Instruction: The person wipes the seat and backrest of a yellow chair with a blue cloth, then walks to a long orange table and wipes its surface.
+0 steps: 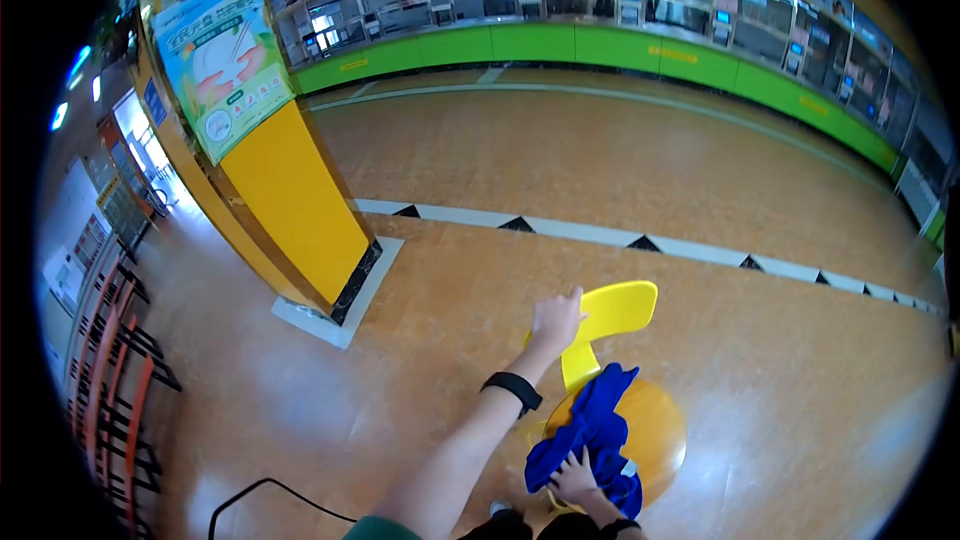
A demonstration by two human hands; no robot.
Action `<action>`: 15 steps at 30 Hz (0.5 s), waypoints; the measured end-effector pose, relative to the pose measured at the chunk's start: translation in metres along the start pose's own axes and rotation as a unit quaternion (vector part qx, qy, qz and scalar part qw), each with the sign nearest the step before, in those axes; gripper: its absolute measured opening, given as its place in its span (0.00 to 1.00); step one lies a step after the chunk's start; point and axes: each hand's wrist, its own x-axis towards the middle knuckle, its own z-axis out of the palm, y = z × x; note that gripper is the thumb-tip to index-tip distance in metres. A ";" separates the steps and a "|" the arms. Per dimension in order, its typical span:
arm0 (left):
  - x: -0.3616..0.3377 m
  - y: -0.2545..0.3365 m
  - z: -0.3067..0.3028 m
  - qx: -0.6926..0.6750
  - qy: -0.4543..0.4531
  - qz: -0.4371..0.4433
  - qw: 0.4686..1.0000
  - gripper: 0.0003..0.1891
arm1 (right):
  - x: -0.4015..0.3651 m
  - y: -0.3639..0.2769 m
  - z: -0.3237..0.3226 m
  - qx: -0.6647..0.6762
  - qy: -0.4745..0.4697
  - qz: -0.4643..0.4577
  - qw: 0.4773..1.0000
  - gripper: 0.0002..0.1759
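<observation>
My left hand (558, 321), with a black band on the wrist, is closed on the left edge of a yellow chair's backrest (622, 308). Lower down, my right hand (573, 478) lies with fingers spread on a crumpled blue cloth (598, 420). The cloth covers the left part of a round, orange-brown surface (655, 435) and hangs over its near edge. A small pale patch shows on the cloth right of my right hand.
A yellow pillar (290, 200) with a poster stands at the left. Long orange benches (105, 370) line the far left. Green counters (530, 43) with small screens curve across the back. A black curved bar (268, 481) is at the lower left.
</observation>
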 end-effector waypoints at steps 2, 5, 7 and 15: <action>-0.006 0.002 -0.001 -0.021 0.014 0.000 1.000 0.18 | -0.007 -0.009 0.004 0.015 0.035 0.041 0.998 0.19; -0.011 0.004 -0.019 -0.031 -0.028 -0.003 0.999 0.16 | -0.014 -0.015 0.013 0.035 0.118 0.085 0.989 0.14; -0.014 -0.009 -0.013 -0.080 -0.019 0.019 0.996 0.17 | -0.018 -0.018 0.032 0.065 0.184 0.143 0.970 0.13; -0.025 -0.035 0.031 -0.222 -0.002 0.017 0.975 0.12 | 0.003 -0.029 0.032 0.047 0.125 0.280 0.951 0.24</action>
